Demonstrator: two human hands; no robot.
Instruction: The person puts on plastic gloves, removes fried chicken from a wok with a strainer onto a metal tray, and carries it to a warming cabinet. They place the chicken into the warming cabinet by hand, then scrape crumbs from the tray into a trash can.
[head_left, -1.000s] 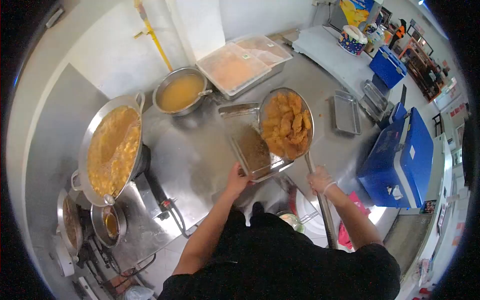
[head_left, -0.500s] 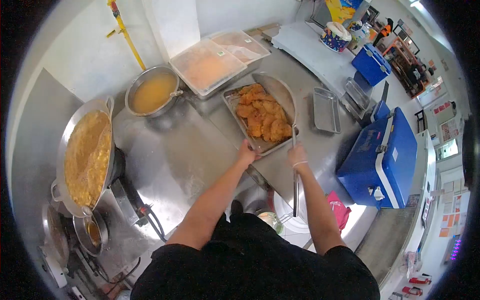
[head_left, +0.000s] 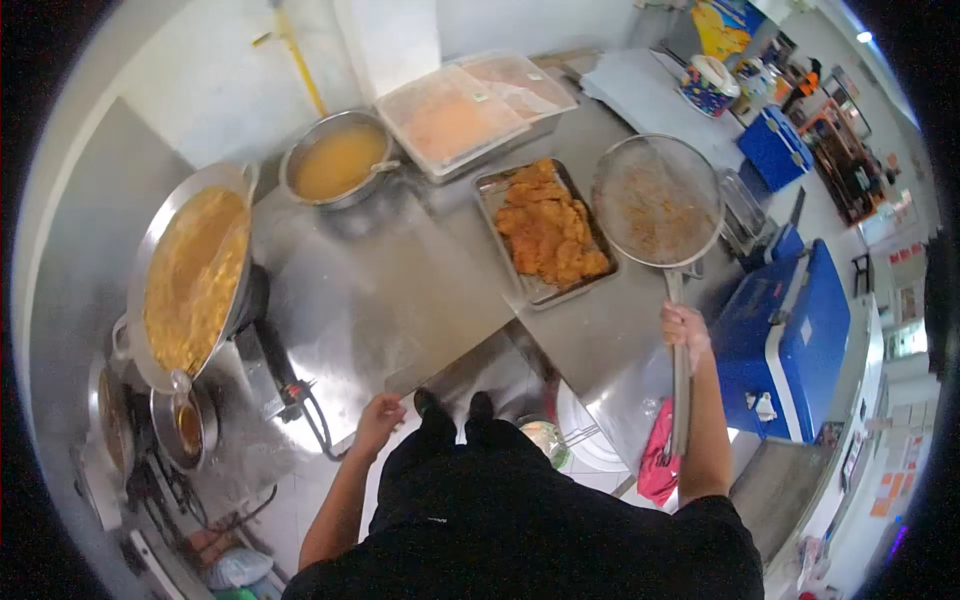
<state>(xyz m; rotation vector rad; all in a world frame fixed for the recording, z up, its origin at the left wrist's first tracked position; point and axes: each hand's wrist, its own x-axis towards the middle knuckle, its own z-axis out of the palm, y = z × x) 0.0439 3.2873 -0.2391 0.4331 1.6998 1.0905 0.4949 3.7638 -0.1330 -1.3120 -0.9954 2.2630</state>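
The fried food (head_left: 550, 225) is already laid in the tray (head_left: 490, 185). The emptied strainer (head_left: 655, 200) is gripped by the right hand (head_left: 683, 328). Nothing is held in the loosely open left hand (head_left: 378, 418).

The person wears a black short-sleeved top (head_left: 530, 520), dark shoes (head_left: 455, 405), bare forearms, and a thin light band at the right hand (head_left: 685, 330).
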